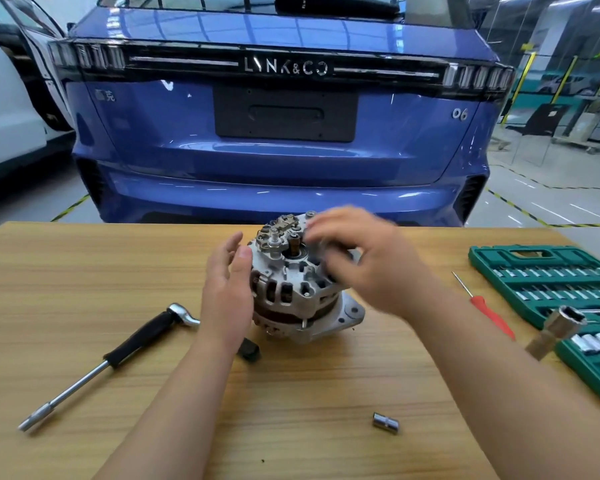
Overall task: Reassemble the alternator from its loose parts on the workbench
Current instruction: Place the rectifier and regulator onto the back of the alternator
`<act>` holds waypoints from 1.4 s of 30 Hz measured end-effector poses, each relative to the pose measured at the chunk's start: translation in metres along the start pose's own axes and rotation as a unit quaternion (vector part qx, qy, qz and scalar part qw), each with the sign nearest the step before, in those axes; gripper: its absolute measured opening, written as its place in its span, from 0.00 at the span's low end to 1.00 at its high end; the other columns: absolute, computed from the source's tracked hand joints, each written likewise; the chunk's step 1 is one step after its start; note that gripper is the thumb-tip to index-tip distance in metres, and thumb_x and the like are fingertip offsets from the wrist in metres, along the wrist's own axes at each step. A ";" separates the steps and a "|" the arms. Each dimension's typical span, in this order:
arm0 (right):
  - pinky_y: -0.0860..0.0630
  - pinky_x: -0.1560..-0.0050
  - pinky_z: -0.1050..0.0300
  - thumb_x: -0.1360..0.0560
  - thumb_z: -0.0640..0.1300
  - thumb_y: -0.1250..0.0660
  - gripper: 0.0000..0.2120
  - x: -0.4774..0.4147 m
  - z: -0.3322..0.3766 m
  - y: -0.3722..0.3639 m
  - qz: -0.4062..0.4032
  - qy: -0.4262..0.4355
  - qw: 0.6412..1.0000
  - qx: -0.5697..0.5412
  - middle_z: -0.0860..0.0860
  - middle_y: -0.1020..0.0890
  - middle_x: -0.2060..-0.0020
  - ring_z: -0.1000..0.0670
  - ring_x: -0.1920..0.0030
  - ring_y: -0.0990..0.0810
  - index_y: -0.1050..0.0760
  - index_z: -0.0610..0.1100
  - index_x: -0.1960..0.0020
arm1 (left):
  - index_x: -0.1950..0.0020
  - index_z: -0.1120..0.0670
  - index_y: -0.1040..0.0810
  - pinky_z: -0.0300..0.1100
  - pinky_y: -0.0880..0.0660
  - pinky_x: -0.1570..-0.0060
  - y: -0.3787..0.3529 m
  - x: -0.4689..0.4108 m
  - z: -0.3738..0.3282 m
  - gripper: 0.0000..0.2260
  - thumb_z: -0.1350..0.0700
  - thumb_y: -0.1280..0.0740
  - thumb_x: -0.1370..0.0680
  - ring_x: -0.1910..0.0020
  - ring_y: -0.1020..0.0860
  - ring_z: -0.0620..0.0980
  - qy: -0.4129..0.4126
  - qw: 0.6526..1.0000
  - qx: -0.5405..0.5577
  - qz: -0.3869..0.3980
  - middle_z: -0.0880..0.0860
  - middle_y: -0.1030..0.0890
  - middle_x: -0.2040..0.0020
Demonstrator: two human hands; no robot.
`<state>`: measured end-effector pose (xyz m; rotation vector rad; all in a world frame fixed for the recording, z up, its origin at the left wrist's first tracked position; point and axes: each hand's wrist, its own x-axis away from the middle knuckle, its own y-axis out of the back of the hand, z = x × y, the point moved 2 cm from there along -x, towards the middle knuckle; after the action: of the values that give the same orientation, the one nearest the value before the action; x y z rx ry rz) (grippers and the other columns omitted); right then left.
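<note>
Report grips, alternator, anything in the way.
Left grip open beside alternator, left flank. Right grip blurred over its top, state unclear. Alternator upright on bench. Small black part by left wrist.

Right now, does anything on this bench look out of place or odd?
Nothing looks broken or spilled. A small socket lies alone on the bench, apart from the green case. A big socket rests tilted at that case's edge. A small black part lies loose beside the alternator.
</note>
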<state>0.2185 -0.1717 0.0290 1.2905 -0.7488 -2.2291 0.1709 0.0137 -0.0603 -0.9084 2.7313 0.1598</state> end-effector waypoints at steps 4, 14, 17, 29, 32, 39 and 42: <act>0.39 0.32 0.69 0.28 0.42 0.36 0.22 0.015 -0.010 -0.004 0.097 -0.082 0.992 -0.015 0.62 0.28 0.35 0.66 0.33 0.35 0.28 0.55 0.35 | 0.33 0.42 0.28 0.47 0.27 0.39 -0.003 0.002 -0.002 0.23 0.36 0.43 0.26 0.39 0.25 0.42 0.007 1.000 0.008 0.022 0.43 0.23 0.39; 0.39 0.52 0.82 0.25 0.39 0.35 0.24 -0.006 -0.020 0.009 0.149 -0.142 0.975 0.084 0.63 0.27 0.44 0.70 0.50 0.32 0.28 0.56 0.33 | 0.36 0.37 0.28 0.38 0.25 0.50 -0.004 0.003 0.001 0.20 0.37 0.41 0.27 0.46 0.23 0.36 0.011 1.000 0.013 0.013 0.41 0.22 0.42; 0.36 0.54 0.78 0.26 0.42 0.32 0.19 -0.016 -0.019 0.010 0.122 -0.144 0.979 0.076 0.64 0.25 0.47 0.71 0.49 0.31 0.25 0.58 0.39 | 0.36 0.37 0.28 0.37 0.26 0.50 -0.003 0.004 0.001 0.20 0.37 0.41 0.27 0.45 0.23 0.37 0.015 1.000 0.013 0.015 0.40 0.22 0.42; 0.32 0.54 0.69 0.29 0.43 0.32 0.17 -0.020 -0.031 0.017 0.062 -0.201 0.976 0.063 0.62 0.27 0.49 0.62 0.50 0.26 0.29 0.62 0.45 | 0.47 0.42 0.26 0.32 0.27 0.56 0.002 0.006 -0.008 0.14 0.38 0.39 0.28 0.49 0.24 0.41 -0.014 0.998 -0.012 -0.064 0.42 0.22 0.49; 0.31 0.64 0.61 0.30 0.50 0.35 0.14 -0.018 -0.029 0.014 -0.007 -0.299 0.952 0.069 0.54 0.27 0.49 0.57 0.60 0.24 0.28 0.59 0.45 | 0.45 0.37 0.32 0.35 0.31 0.48 -0.001 0.008 -0.019 0.13 0.38 0.39 0.28 0.44 0.28 0.43 -0.074 0.992 -0.060 -0.083 0.38 0.29 0.47; 0.29 0.67 0.56 0.30 0.73 0.43 0.33 -0.036 -0.020 0.009 0.145 -0.398 0.895 0.140 0.47 0.20 0.64 0.48 0.68 0.22 0.24 0.41 0.57 | 0.38 0.37 0.31 0.37 0.33 0.40 -0.011 0.013 -0.031 0.17 0.39 0.42 0.26 0.36 0.32 0.40 -0.085 0.993 -0.088 -0.005 0.36 0.29 0.41; 0.25 0.70 0.60 0.26 0.65 0.39 0.25 -0.044 -0.022 0.013 0.201 -0.400 0.884 0.136 0.46 0.16 0.63 0.49 0.71 0.20 0.20 0.43 0.52 | 0.39 0.33 0.30 0.48 0.27 0.39 -0.009 0.013 -0.031 0.16 0.37 0.42 0.27 0.38 0.28 0.41 -0.065 0.994 -0.084 0.014 0.36 0.25 0.41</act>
<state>0.2598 -0.1595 0.0565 0.1888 -1.5041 -2.3025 0.1596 -0.0064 -0.0345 -0.8699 2.6409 0.4430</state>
